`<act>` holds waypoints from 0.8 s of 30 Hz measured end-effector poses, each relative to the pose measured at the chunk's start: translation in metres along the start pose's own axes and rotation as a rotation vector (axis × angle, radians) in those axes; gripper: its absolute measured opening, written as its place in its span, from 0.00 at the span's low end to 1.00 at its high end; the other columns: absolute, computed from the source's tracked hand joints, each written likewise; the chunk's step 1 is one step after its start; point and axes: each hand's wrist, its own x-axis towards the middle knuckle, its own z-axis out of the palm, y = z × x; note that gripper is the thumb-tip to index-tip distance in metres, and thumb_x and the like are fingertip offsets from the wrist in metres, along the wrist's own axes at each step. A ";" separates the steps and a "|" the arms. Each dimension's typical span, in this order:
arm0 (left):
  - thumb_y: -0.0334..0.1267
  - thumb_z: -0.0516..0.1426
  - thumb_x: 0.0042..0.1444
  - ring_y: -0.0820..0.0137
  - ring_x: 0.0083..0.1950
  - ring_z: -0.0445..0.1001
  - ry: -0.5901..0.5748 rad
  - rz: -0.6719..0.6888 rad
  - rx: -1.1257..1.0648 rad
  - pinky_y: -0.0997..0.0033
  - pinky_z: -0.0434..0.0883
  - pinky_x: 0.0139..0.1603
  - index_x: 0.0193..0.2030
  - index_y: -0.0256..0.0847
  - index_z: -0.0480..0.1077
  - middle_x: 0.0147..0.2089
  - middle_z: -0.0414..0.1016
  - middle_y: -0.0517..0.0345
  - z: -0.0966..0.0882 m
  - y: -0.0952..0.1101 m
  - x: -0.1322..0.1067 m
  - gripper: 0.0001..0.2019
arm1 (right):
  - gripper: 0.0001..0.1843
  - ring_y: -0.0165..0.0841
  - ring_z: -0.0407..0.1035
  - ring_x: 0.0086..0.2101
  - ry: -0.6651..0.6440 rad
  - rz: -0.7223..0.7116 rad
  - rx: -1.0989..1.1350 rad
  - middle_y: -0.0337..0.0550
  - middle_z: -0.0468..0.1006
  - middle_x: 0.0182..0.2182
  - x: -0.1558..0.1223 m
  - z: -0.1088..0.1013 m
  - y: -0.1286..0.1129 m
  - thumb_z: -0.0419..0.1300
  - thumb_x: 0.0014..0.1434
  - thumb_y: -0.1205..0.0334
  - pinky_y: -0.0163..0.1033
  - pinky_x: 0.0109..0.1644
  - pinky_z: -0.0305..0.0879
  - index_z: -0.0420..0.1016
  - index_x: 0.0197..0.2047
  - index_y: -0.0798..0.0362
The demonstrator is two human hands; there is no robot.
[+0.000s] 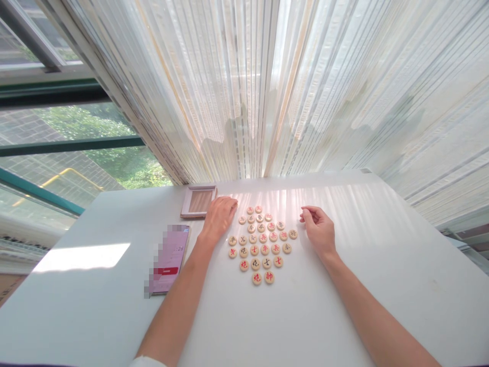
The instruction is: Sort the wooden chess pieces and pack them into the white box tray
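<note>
Several round wooden chess pieces [261,243] with red and black characters lie face up in a cluster on the white table [344,285]. My left hand [219,216] rests palm down just left of the cluster, fingers stretched flat and pointing to the far pieces. My right hand [318,227] rests on the table just right of the cluster, its fingers curled loosely inward; I cannot see anything in them. A small wooden box [198,201] lies behind my left hand.
A phone [170,259] lies face up left of my left forearm. Sheer white curtains [305,92] hang along the table's far edge. A window [69,148] is at the left.
</note>
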 end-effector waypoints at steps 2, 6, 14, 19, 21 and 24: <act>0.34 0.54 0.66 0.56 0.54 0.74 0.027 -0.011 -0.032 0.52 0.68 0.58 0.50 0.42 0.74 0.49 0.79 0.48 -0.005 0.001 0.001 0.10 | 0.13 0.35 0.75 0.32 0.003 -0.002 -0.004 0.43 0.79 0.33 0.000 0.000 0.000 0.61 0.62 0.53 0.41 0.39 0.74 0.77 0.43 0.53; 0.37 0.51 0.69 0.62 0.51 0.74 0.059 -0.020 -0.114 0.59 0.71 0.55 0.59 0.43 0.70 0.51 0.77 0.50 -0.021 0.006 0.005 0.15 | 0.12 0.36 0.76 0.32 0.011 -0.008 -0.016 0.43 0.80 0.33 -0.001 0.000 -0.001 0.60 0.63 0.54 0.42 0.39 0.73 0.77 0.43 0.52; 0.44 0.54 0.68 0.65 0.51 0.78 0.032 -0.153 -0.623 0.63 0.74 0.54 0.56 0.45 0.71 0.55 0.75 0.51 -0.060 0.033 0.010 0.14 | 0.11 0.37 0.77 0.34 -0.009 -0.051 -0.064 0.42 0.80 0.34 -0.012 0.002 -0.014 0.60 0.63 0.54 0.42 0.41 0.73 0.78 0.43 0.50; 0.43 0.57 0.67 0.60 0.55 0.79 -0.069 -0.202 -0.916 0.61 0.75 0.54 0.55 0.42 0.67 0.48 0.78 0.50 -0.065 0.055 -0.001 0.14 | 0.09 0.37 0.76 0.36 -0.042 -0.190 -0.122 0.43 0.80 0.35 -0.028 0.007 -0.024 0.59 0.65 0.55 0.42 0.39 0.73 0.77 0.43 0.49; 0.42 0.57 0.66 0.60 0.56 0.79 -0.093 -0.200 -0.955 0.61 0.76 0.54 0.54 0.42 0.67 0.52 0.76 0.48 -0.060 0.062 -0.010 0.13 | 0.08 0.38 0.75 0.36 -0.082 -0.268 -0.134 0.43 0.80 0.35 -0.037 0.009 -0.029 0.59 0.65 0.56 0.42 0.39 0.73 0.77 0.43 0.49; 0.40 0.58 0.65 0.60 0.56 0.79 -0.113 -0.190 -0.985 0.62 0.76 0.55 0.52 0.43 0.67 0.57 0.73 0.48 -0.052 0.073 -0.027 0.11 | 0.06 0.37 0.74 0.35 -0.175 -0.389 -0.130 0.43 0.79 0.36 -0.050 0.013 -0.036 0.58 0.66 0.60 0.44 0.41 0.73 0.76 0.44 0.48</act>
